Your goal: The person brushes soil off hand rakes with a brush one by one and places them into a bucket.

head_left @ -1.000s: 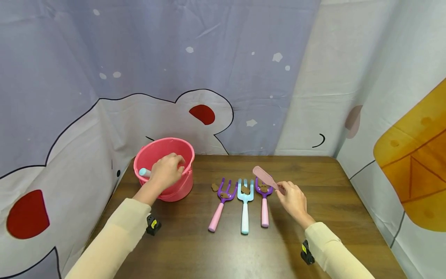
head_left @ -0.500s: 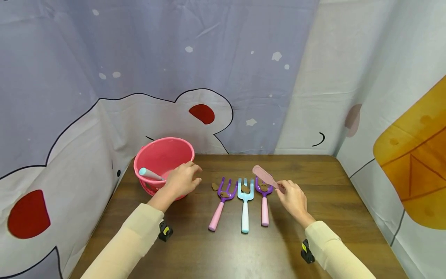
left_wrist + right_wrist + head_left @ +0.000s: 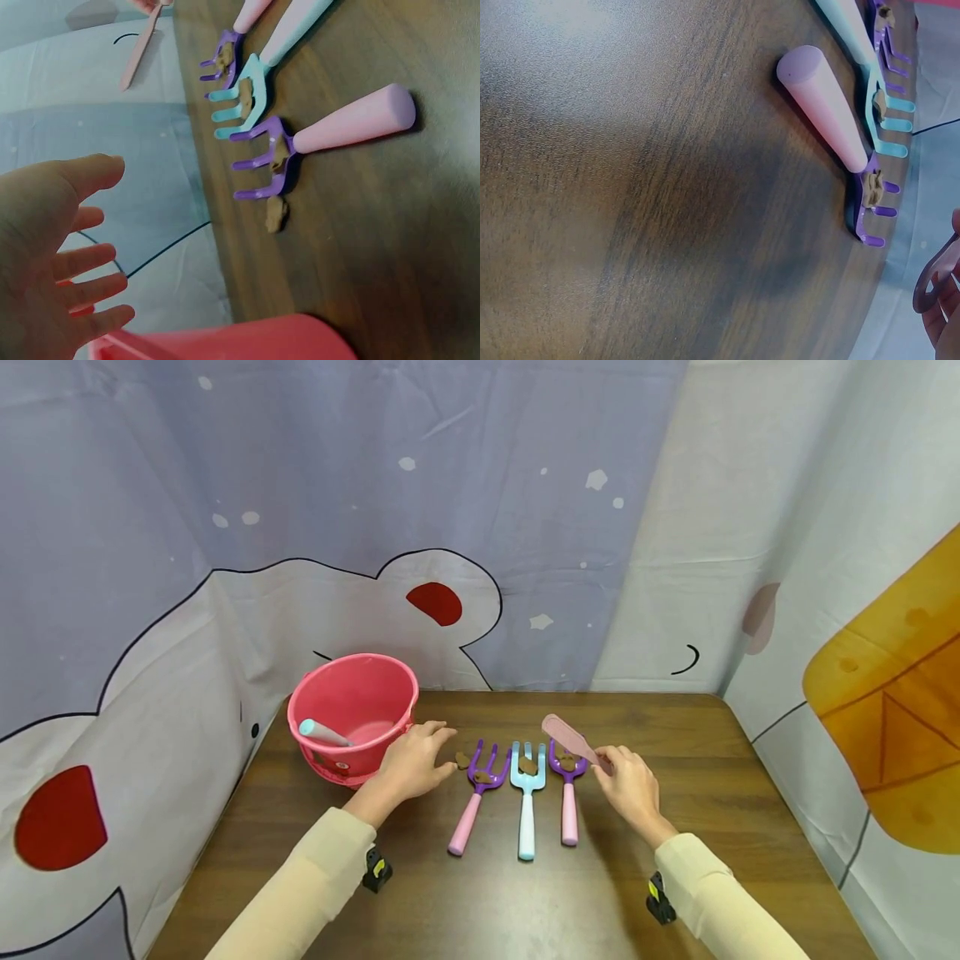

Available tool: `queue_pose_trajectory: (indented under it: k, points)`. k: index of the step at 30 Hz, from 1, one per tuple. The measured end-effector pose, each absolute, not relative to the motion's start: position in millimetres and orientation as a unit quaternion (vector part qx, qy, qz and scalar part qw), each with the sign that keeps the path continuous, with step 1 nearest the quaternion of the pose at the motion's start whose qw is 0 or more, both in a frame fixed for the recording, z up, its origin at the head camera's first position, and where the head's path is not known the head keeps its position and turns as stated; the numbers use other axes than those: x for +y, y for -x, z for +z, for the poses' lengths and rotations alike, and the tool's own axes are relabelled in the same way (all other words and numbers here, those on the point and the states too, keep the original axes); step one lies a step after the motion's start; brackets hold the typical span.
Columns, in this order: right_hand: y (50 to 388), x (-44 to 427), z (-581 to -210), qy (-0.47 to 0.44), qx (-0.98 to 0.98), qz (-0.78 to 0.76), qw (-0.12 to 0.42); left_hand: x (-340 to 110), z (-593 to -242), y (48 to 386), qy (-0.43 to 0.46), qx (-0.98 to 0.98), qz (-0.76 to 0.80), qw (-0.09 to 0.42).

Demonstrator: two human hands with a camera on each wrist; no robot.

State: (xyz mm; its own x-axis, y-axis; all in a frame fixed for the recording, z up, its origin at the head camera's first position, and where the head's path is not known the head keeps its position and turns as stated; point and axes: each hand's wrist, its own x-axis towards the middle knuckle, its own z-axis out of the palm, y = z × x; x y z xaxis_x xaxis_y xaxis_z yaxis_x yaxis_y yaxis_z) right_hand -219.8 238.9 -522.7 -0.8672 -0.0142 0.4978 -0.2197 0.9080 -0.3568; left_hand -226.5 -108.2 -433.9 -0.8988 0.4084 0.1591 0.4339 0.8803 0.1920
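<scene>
My left hand (image 3: 411, 764) hovers between the pink bucket (image 3: 352, 702) and a loose brown piece (image 3: 462, 761), fingers spread, holding nothing. In the left wrist view that hand (image 3: 64, 247) shows its fingers apart. My right hand (image 3: 632, 787) pinches the end of a flat pink tool (image 3: 567, 737) above the right fork. Three forks lie side by side: a purple one with a pink handle (image 3: 466, 825), a light blue one (image 3: 527, 818), and another purple one with a pink handle (image 3: 570, 814). Brown pieces lie on all three heads.
A handle with a light blue end (image 3: 324, 732) leans inside the bucket at the table's back left. Behind the wooden table (image 3: 480, 893) hangs a patterned cloth (image 3: 547, 527), which also runs along both sides.
My left hand has come out of the bucket, empty, and moved right to beside the loose brown piece. My right hand has hardly moved and still pinches the pink tool.
</scene>
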Motion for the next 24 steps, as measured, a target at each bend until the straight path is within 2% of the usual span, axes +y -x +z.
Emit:
queue_pose_trajectory:
  k: [24]
  points:
    - [224, 242, -521, -0.068, -0.944, 0.203, 0.252, -81, -509, 222, 0.126, -0.985, -0.11, -0.05]
